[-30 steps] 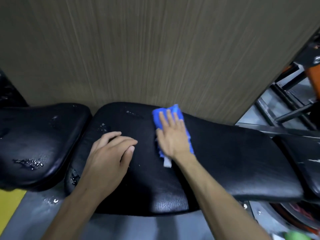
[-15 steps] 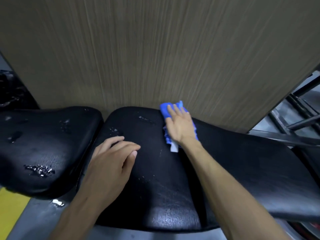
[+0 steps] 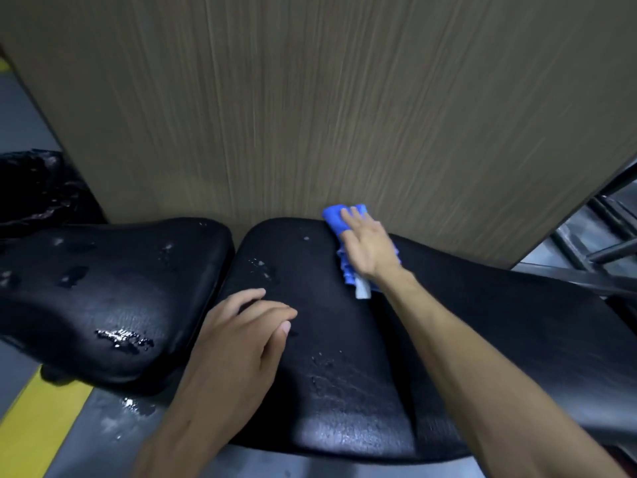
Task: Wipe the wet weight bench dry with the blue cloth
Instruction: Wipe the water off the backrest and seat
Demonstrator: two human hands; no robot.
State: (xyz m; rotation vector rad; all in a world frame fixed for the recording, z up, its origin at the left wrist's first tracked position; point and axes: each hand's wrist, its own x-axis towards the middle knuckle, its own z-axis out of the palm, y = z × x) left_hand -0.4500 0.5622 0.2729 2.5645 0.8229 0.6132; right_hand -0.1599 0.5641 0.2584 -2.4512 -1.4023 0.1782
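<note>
The black padded weight bench (image 3: 344,391) runs across the view, with a long back pad in the middle and a separate seat pad (image 3: 113,298) on the left. Water drops and small puddles sit on both pads. My right hand (image 3: 370,250) lies flat on the folded blue cloth (image 3: 335,217), pressing it onto the far edge of the back pad by the wall. A white tag sticks out from under the wrist. My left hand (image 3: 238,343) rests palm down on the back pad's left end, fingers loosely together, holding nothing.
A brown wood-grain wall panel (image 3: 310,108) rises right behind the bench. Black metal frame bars (image 3: 599,243) stand at the right. The grey floor (image 3: 113,432) below has a water splash and a yellow stripe (image 3: 31,429) at lower left. A black bag (image 3: 38,188) sits at far left.
My right hand has pushed the blue cloth away from me, up to the far edge of the pad at the wall. My left hand has stayed on the pad.
</note>
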